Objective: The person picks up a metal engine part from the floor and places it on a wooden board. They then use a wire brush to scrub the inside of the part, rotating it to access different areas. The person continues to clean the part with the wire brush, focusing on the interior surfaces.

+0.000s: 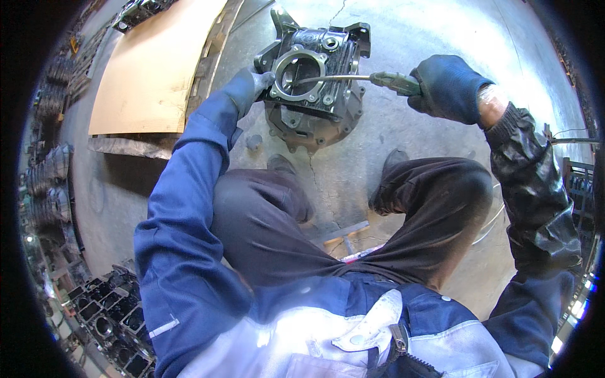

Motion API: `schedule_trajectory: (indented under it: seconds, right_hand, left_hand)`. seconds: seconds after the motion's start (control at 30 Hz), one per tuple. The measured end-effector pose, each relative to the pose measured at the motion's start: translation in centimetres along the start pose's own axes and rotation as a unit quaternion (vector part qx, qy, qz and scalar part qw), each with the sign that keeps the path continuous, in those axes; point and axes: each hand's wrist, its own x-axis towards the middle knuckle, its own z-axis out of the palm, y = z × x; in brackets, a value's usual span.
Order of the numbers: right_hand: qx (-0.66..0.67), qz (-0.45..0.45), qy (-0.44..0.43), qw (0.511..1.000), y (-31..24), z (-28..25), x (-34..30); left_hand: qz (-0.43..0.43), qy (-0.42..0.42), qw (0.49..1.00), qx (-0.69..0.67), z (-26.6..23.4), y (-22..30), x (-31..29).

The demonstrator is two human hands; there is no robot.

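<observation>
A black cast metal housing, with a machined round opening, stands on the floor in front of my feet. My left hand, in a grey-blue glove, grips its left edge beside the ring-shaped flange. Wrapped in a dark blue glove, my right hand holds a hand tool by its dark green handle. The tool's long, thin, slightly curved metal shaft points left into the round opening. Its tip is at or inside the opening; whether it touches the wall I cannot tell.
A pallet topped with brown cardboard stands at the far left. Stacked dark castings fill the lower left. Between my knees and behind my shoes lies a low metal-framed seat or stand. A small grey round piece rests near the housing.
</observation>
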Motion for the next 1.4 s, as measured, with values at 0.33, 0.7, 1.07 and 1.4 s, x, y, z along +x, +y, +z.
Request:
schedule_trajectory:
  seconds: [0.33, 0.7, 1.07, 1.4]
  right_hand:
    - [0.047, 0.007, 0.032, 0.998, 0.9, 1.2, -0.6]
    - [0.154, 0.050, -0.017, 0.987, 1.6, 3.3, -2.9]
    - [0.209, 0.049, 0.040, 0.976, 4.2, 3.7, -7.4]
    - [0.205, 0.081, 0.034, 0.975, 4.4, 4.0, -8.6]
  left_hand:
    - [-0.012, 0.007, 0.999, -0.030, 0.8, 1.2, -1.4]
    - [-0.042, -0.066, 0.988, -0.136, -0.9, -2.7, 2.0]
    - [-0.041, -0.098, 0.974, -0.202, 0.5, -1.4, 1.1]
    - [0.092, -0.016, 0.983, -0.157, 2.1, -2.1, 2.5]
